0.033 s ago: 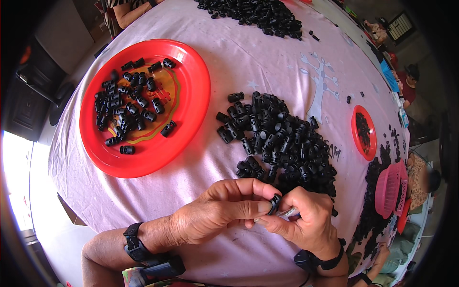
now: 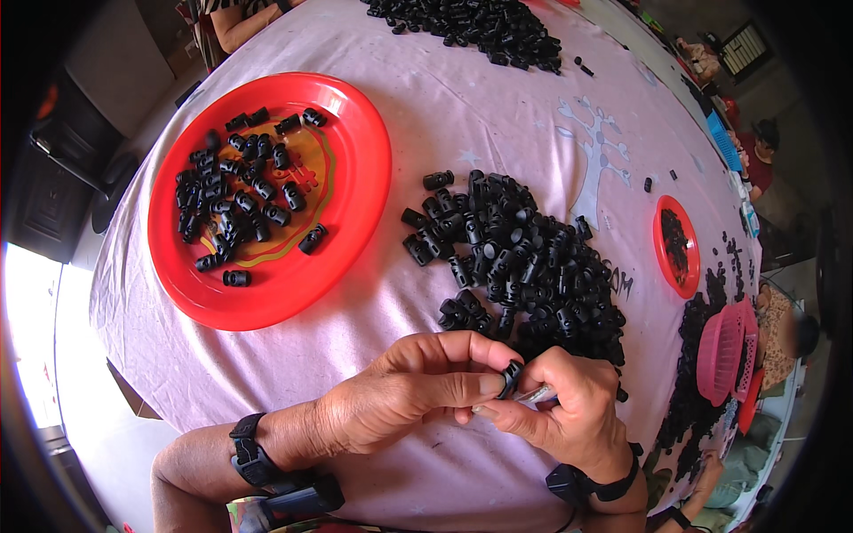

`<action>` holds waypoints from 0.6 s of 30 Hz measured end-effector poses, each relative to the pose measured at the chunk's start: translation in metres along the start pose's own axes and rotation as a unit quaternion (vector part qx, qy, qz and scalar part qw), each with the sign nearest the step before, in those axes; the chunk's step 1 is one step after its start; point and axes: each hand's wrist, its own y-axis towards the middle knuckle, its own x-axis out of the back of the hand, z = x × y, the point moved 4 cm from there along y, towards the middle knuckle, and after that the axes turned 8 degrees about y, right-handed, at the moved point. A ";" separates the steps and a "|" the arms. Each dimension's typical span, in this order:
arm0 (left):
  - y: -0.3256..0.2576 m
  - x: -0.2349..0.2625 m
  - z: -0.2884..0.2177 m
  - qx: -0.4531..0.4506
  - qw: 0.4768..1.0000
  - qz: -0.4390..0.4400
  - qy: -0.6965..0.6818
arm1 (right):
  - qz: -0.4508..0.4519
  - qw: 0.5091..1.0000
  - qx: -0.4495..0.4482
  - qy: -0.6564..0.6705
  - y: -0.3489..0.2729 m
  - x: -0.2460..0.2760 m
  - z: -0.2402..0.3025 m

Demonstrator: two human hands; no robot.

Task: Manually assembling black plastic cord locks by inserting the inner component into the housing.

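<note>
Between the thumb and forefinger of my left hand (image 2: 413, 391) is a small black cord lock (image 2: 510, 378), held tilted. My right hand (image 2: 569, 409) is closed on a thin, pale, shiny piece (image 2: 536, 393), whose tip is close by the cord lock; its kind is mostly hidden by the fingers. Just beyond both hands lies a heap of black cord locks (image 2: 524, 258) on the pink cloth. To the left, a red plate (image 2: 355, 240) with a yellow patterned centre bears several more of them.
Another dark heap (image 2: 480, 31) lies at the far edge of the cloth-covered table (image 2: 418, 115). On the right are a small red dish (image 2: 665, 258), a pink basket (image 2: 721, 355) and scattered black parts (image 2: 684, 426). Other people sit around the table.
</note>
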 end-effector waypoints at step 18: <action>0.001 0.000 0.000 -0.010 1.000 0.021 -0.010 | 0.004 1.000 0.014 -0.002 -0.001 -0.001 0.000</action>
